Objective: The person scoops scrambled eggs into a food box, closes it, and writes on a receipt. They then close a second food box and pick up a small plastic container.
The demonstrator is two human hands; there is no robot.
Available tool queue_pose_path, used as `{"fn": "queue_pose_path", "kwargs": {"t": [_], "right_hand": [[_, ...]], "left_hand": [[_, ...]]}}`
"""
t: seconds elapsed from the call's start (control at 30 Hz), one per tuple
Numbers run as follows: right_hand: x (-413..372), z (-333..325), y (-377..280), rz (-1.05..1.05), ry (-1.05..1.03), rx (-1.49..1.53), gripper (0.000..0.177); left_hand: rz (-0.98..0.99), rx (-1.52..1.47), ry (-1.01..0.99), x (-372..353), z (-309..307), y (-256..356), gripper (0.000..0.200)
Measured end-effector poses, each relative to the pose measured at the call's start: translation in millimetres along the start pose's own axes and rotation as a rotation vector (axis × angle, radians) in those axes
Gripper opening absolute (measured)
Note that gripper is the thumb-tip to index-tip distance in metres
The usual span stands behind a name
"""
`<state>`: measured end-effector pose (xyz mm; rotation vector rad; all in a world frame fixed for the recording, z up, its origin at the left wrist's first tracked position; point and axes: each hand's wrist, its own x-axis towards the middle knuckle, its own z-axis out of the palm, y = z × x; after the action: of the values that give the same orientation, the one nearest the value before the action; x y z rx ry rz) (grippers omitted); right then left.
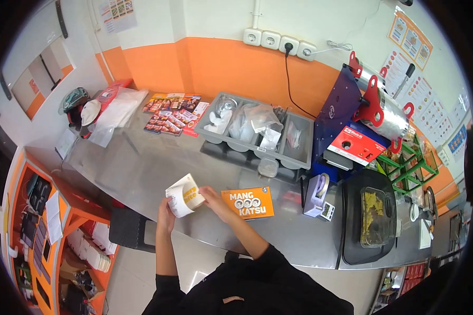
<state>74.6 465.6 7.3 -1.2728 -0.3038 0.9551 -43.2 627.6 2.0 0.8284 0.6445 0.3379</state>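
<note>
Both of my hands hold a white paper pouch (pixel 185 196) with yellow lettering, tilted above the front edge of the steel counter. My left hand (pixel 166 214) grips its left lower side, with the fingers closed. On its right edge, my right hand (pixel 211 197) pinches the paper. Just right of that hand, an orange box (pixel 248 203) marked "MANG KATSU" lies flat on the counter.
Behind are a grey divided tray (pixel 294 157), a small clear tub (pixel 268 167) and leaflets (pixel 173 113). To the right stand a tape dispenser (pixel 316 194), a timer (pixel 327 211), a blue-and-red machine (pixel 352 142) and a black tray (pixel 353 252) with a food container (pixel 378 215).
</note>
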Motion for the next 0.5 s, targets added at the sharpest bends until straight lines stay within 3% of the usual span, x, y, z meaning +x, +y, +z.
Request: {"fn": "queue_pose_path", "kwargs": {"t": [0.03,0.13,0.27,0.37,0.4,0.47,0.5], "right_hand": [[-20,-11,-9,-0.109,0.039,-0.05,0.035],[-94,-44,-49,-0.034,0.184,0.176,0.032],[-146,-85,-55,-0.102,0.421,0.212,0.025],[-153,-108,-37,-0.035,0.547,0.22,0.02],[-153,-115,-30,-0.037,0.559,0.223,0.02],[-153,-120,-23,-0.181,0.578,0.189,0.022],[-155,-123,-20,-0.176,0.581,0.193,0.022]], "left_hand": [[0.03,0.064,-0.047,-15,22,0,0.033],[0.073,0.417,-0.162,-39,73,-25,0.032],[0.077,0.407,-0.248,-45,140,-95,0.029],[0.497,0.813,-0.344,-32,164,-124,0.031],[0.493,0.812,-0.355,-30,165,-133,0.031],[0.717,1.062,-0.148,-39,176,-131,0.029],[0.711,1.065,-0.15,-44,179,-130,0.029]]}}
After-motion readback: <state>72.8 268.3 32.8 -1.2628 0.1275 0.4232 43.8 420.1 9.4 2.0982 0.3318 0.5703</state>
